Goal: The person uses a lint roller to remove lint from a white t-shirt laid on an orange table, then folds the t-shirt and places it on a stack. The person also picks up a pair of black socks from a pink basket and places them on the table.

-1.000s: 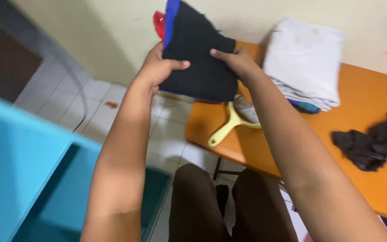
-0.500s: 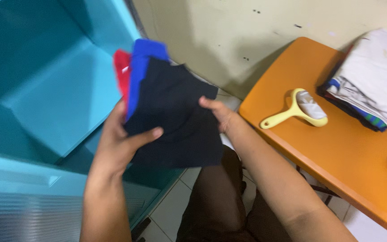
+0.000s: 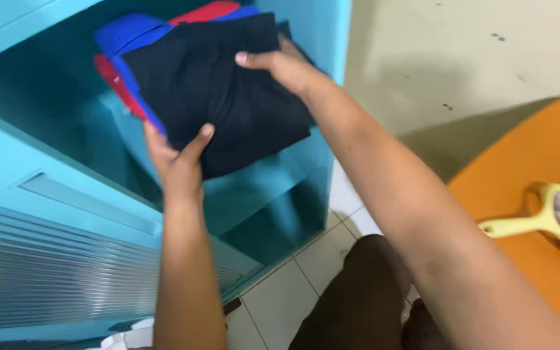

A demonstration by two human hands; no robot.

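Observation:
A stack of folded clothes [image 3: 218, 91], black on top with blue and red layers under it, is held at the mouth of an open turquoise cabinet [image 3: 46, 168], above its shelf [image 3: 260, 185]. My left hand [image 3: 176, 155] grips the stack's near left edge, thumb on top. The far right edge is gripped by my right hand [image 3: 280, 65], fingers over the black cloth.
An orange table [image 3: 539, 194] stands at the right with a yellow-handled lint roller [image 3: 539, 220] on it. White floor tiles [image 3: 293, 285] lie below, and my dark-trousered legs [image 3: 358, 304] are in front. A beige wall [image 3: 455, 58] is behind.
Both hands have carried the stack from over the orange table leftward and up into the open turquoise cabinet. The view has swung left, and the white clothes pile has left the frame.

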